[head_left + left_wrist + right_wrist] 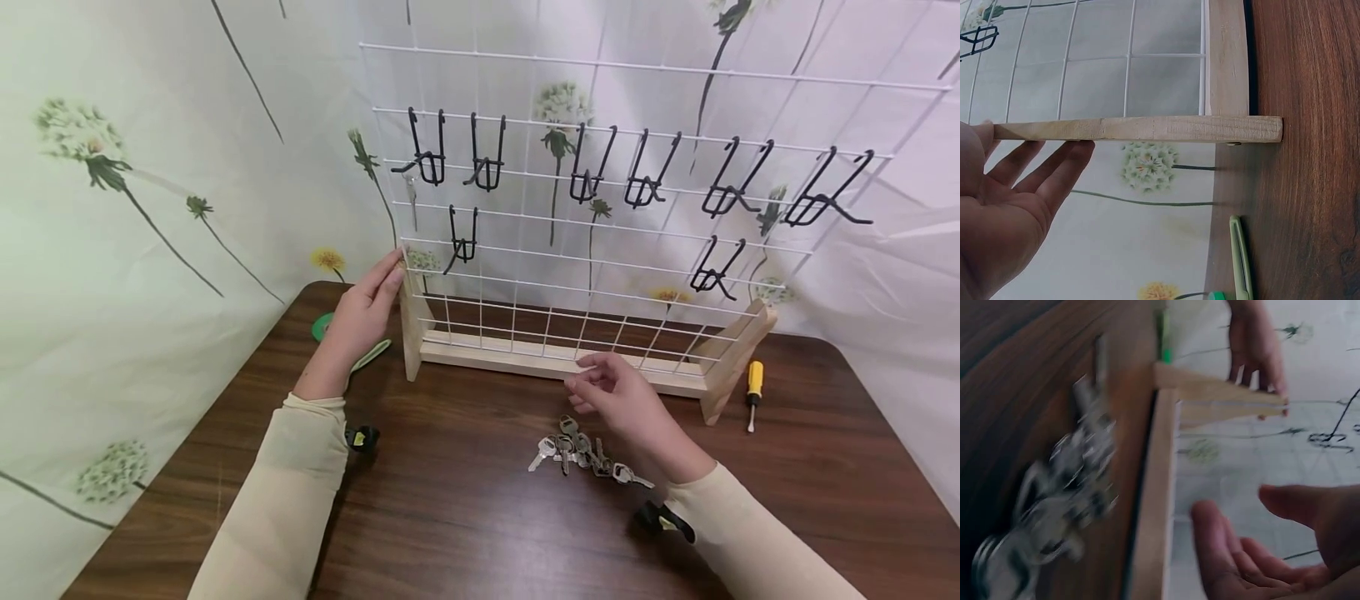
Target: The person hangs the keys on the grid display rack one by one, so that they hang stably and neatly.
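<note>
Head view: green round item point(321, 327) far left on the brown table point(450, 517), just off the left hand point(362, 315) at its 8–9 o'clock. Left hand pinches the top of the wooden upright point(412, 333), fingers fairly straight, small gap, only the wood in it. Pale green cutter-like tool point(371, 355) at that hand's 6 o'clock. Then white wire grid with 8 black hooks point(587, 183), 6 above, 2 lower; what looks like 1 hung key point(414, 207) at top-left hook. Loose keys point(582, 443) in a pile on the table, long axis roughly 10 to 4 o'clock, single keys pointing various ways, exact count unclear from overlap. Right hand point(611, 395) is nearer: keys lie close by at its 7 o'clock, versus well apart at the left's 4. Right fingers loosely bent, thumb apart, nothing seen between. Yellow-handled screwdriver point(754, 392) far right, at right hand's 3 o'clock
</note>
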Motion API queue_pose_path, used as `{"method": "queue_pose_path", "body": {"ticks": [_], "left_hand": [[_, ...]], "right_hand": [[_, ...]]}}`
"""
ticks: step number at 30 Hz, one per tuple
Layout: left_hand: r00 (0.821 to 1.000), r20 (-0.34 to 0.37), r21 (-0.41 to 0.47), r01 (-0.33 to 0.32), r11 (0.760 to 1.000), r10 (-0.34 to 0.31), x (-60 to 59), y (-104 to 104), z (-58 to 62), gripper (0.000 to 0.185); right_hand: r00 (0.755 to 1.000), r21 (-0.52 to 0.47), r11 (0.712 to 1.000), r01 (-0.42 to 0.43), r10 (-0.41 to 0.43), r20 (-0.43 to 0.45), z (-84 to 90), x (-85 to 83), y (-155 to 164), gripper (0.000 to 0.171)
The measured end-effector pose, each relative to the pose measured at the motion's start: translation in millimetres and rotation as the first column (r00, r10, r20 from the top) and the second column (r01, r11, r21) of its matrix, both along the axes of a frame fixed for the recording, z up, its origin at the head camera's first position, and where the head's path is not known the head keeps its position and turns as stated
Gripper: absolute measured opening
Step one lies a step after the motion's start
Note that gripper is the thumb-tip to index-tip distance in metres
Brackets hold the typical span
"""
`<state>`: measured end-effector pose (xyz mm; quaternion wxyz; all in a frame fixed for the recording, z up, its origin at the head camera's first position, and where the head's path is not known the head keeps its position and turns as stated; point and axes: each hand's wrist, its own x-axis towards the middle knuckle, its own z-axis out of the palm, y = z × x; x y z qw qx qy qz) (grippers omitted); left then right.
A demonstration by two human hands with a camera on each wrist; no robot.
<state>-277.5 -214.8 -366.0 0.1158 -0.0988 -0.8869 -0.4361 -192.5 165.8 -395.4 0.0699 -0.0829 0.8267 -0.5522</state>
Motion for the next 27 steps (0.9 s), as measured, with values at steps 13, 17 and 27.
{"method": "queue_pose_path", "body": {"ticks": [13, 17, 27], "left_hand": [[1.000, 0.015, 0.002, 0.008, 1.000, -0.008, 1.2, -1.2, 1.3, 0.055], [1.000, 0.017, -0.002, 0.014, 1.000, -0.014, 1.5, -0.2, 2.7, 0.056], [1.000, 0.026, 0.009, 0.015, 1.000, -0.015, 2.4, -0.2, 2.6, 0.056]], "right_hand": [[0.987, 0.337, 0.933, -0.122, 0.077, 0.144, -24.1, -17.5, 14.0, 0.042], [0.982, 0.415, 0.894, -0.168, 0.114, 0.152, -27.8, -19.3, 13.3, 0.041], [0.980, 0.501, 0.843, -0.194, 0.140, 0.144, -29.4, -17.5, 7.3, 0.036]]}}
